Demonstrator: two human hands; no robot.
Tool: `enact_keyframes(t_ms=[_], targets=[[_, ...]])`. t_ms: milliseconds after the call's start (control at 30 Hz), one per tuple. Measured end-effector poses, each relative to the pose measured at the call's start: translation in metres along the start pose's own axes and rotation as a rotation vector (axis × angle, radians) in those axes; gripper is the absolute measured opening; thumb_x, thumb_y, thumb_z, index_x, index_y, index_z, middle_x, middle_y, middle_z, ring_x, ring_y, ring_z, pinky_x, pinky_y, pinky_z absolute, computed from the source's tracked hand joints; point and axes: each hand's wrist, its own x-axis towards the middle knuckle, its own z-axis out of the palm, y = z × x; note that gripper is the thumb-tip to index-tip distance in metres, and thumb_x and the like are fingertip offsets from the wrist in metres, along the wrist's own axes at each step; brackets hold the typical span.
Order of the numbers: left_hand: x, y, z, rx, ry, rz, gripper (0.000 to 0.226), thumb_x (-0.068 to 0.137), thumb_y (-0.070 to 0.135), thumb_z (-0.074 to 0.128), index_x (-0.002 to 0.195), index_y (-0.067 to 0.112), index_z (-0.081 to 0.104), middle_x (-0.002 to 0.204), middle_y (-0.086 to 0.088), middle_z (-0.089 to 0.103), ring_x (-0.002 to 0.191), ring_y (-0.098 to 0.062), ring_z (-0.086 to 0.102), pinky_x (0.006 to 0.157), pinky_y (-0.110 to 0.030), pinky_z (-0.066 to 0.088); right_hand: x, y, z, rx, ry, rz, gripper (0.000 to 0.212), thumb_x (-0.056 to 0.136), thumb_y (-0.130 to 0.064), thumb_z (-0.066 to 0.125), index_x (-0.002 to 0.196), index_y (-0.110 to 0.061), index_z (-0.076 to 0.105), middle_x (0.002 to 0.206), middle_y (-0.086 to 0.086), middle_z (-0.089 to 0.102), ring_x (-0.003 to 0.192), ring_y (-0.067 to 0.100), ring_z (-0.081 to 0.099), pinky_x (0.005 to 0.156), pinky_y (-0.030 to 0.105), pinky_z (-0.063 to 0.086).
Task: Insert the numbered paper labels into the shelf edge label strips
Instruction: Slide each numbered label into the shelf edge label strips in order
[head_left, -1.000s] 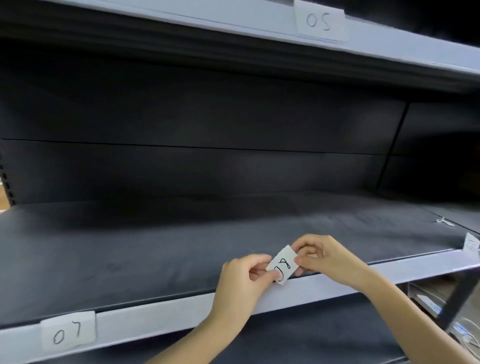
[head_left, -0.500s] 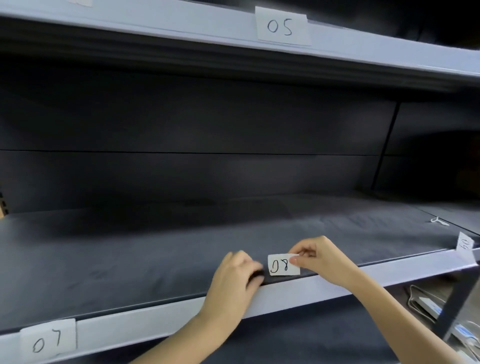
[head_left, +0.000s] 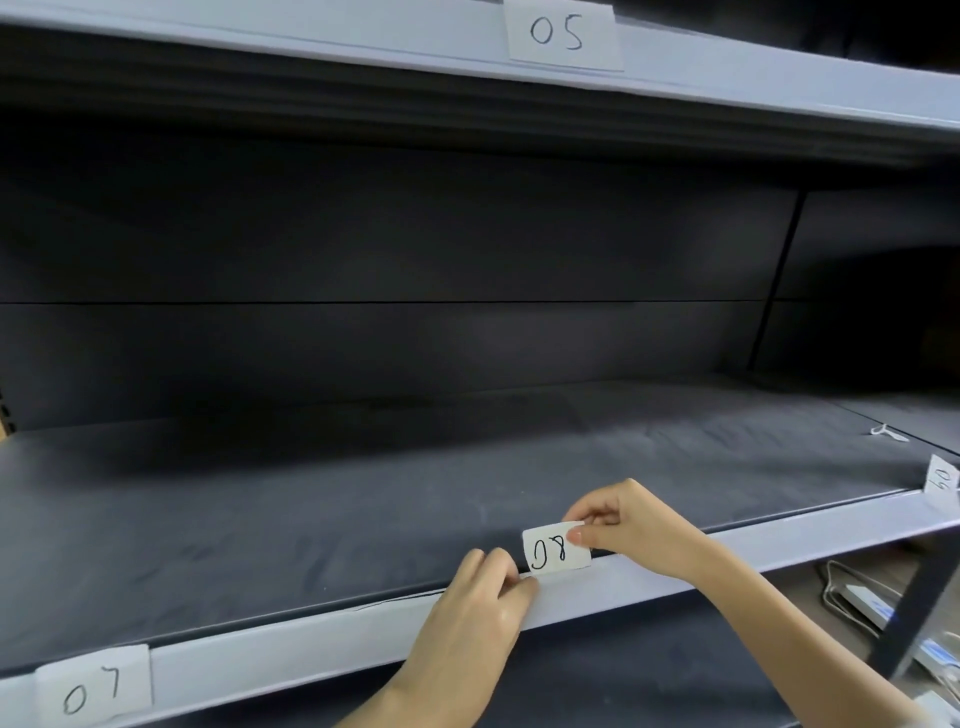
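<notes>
A white paper label marked 08 (head_left: 556, 550) stands upright at the top lip of the middle shelf's pale label strip (head_left: 649, 574). My right hand (head_left: 631, 525) pinches the label's upper right corner. My left hand (head_left: 478, 597) rests on the strip just left of the label, fingertips pressed against the strip's top edge. A label marked 07 (head_left: 93, 686) sits in the same strip at the far left. Label 05 (head_left: 563, 34) sits in the upper shelf's strip (head_left: 311, 31). Label 09 (head_left: 943, 480) stands at the right end, tilted.
The dark shelf board (head_left: 311, 509) behind the strip is bare except for a small white scrap (head_left: 889, 432) at the far right. A dark upright post (head_left: 919, 597) stands at the lower right, with white cables and a box (head_left: 857, 603) on the floor beyond.
The 08 label turned from tilted to upright and came down onto the strip's top edge. My left hand let go of it and moved onto the strip. The view shifted right.
</notes>
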Motion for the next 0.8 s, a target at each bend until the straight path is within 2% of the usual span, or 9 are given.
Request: enact_keyframes(t_ms=[67, 100, 200, 367, 467, 533, 633, 700, 800], targets=[[0.002, -0.002, 0.0, 0.011, 0.012, -0.019, 0.042, 0.037, -0.003, 0.079, 0.065, 0.021, 0.06, 0.076, 0.01, 0.03, 0.067, -0.009, 0.028, 0.051, -0.016, 0.023, 0.001, 0.0, 0.003, -0.033, -0.014, 0.001, 0.028, 0.08, -0.01, 0.066, 0.063, -0.033, 0.065, 0.053, -0.014, 0.061, 0.053, -0.001, 0.051, 0.059, 0.012, 0.041], [0.004, -0.003, -0.001, 0.004, 0.026, -0.027, 0.042, 0.037, -0.002, 0.082, 0.063, 0.023, 0.062, 0.074, 0.012, 0.034, 0.067, -0.009, 0.029, 0.053, -0.018, 0.025, 0.001, 0.001, 0.005, -0.049, -0.015, -0.005, 0.03, 0.081, -0.011, 0.065, 0.063, -0.034, 0.065, 0.054, -0.015, 0.061, 0.053, -0.001, 0.049, 0.058, 0.012, 0.04], [0.008, -0.005, -0.002, -0.055, 0.058, -0.035, 0.038, 0.04, 0.007, 0.09, 0.063, 0.026, 0.067, 0.062, 0.012, 0.05, 0.067, -0.008, 0.033, 0.063, -0.018, 0.034, 0.001, 0.002, 0.009, -0.11, -0.025, -0.04, 0.024, 0.083, -0.012, 0.063, 0.069, -0.031, 0.07, 0.072, -0.012, 0.059, 0.058, -0.006, 0.051, 0.061, 0.008, 0.039], [0.005, -0.007, 0.001, -0.062, 0.025, -0.065, 0.038, 0.042, 0.005, 0.088, 0.059, 0.022, 0.058, 0.064, 0.01, 0.047, 0.065, -0.008, 0.032, 0.057, -0.019, 0.036, -0.001, 0.002, 0.012, -0.224, -0.058, -0.087, 0.015, 0.085, -0.012, 0.059, 0.09, -0.011, 0.073, 0.073, -0.013, 0.052, 0.06, -0.008, 0.05, 0.061, 0.006, 0.037], [0.001, -0.009, 0.001, 0.014, -0.003, -0.083, 0.038, 0.038, 0.006, 0.087, 0.056, 0.024, 0.059, 0.062, 0.011, 0.049, 0.066, -0.01, 0.031, 0.048, -0.018, 0.038, -0.001, -0.001, 0.013, -0.288, -0.053, -0.123, 0.016, 0.086, -0.012, 0.058, 0.093, -0.014, 0.073, 0.071, -0.013, 0.048, 0.06, -0.001, 0.048, 0.061, 0.007, 0.036], [0.001, -0.013, -0.003, -0.016, 0.019, -0.132, 0.033, 0.042, 0.009, 0.086, 0.057, 0.025, 0.061, 0.062, 0.012, 0.051, 0.067, -0.01, 0.032, 0.045, -0.02, 0.043, -0.002, -0.003, 0.014, -0.309, -0.031, -0.146, 0.019, 0.086, -0.011, 0.059, 0.098, -0.018, 0.071, 0.072, -0.012, 0.046, 0.061, 0.006, 0.044, 0.062, 0.008, 0.037], [0.002, -0.015, -0.012, -0.048, 0.066, -0.168, 0.008, 0.057, 0.021, 0.069, 0.055, 0.026, 0.063, 0.058, 0.014, 0.053, 0.066, -0.007, 0.036, 0.049, -0.015, 0.04, -0.005, -0.005, 0.017, -0.326, -0.01, -0.155, 0.018, 0.086, -0.008, 0.057, 0.094, -0.015, 0.072, 0.07, -0.012, 0.044, 0.06, 0.004, 0.046, 0.062, 0.008, 0.036], [0.002, -0.014, -0.017, -0.077, 0.058, -0.182, 0.006, 0.055, 0.021, 0.064, 0.051, 0.025, 0.064, 0.054, 0.014, 0.052, 0.057, -0.003, 0.044, 0.057, -0.017, 0.038, -0.007, -0.006, 0.019, -0.348, -0.023, -0.151, 0.018, 0.085, -0.006, 0.057, 0.092, -0.011, 0.073, 0.069, -0.014, 0.045, 0.062, -0.006, 0.05, 0.061, 0.006, 0.036], [0.004, -0.014, -0.022, -0.136, -0.039, -0.235, 0.01, 0.051, 0.015, 0.069, 0.047, 0.023, 0.064, 0.051, 0.012, 0.053, 0.048, -0.007, 0.051, 0.042, -0.013, 0.037, -0.009, -0.007, 0.024, -0.396, -0.028, -0.146, 0.016, 0.085, -0.005, 0.057, 0.088, -0.009, 0.073, 0.071, -0.015, 0.046, 0.062, -0.007, 0.05, 0.062, 0.005, 0.036]])
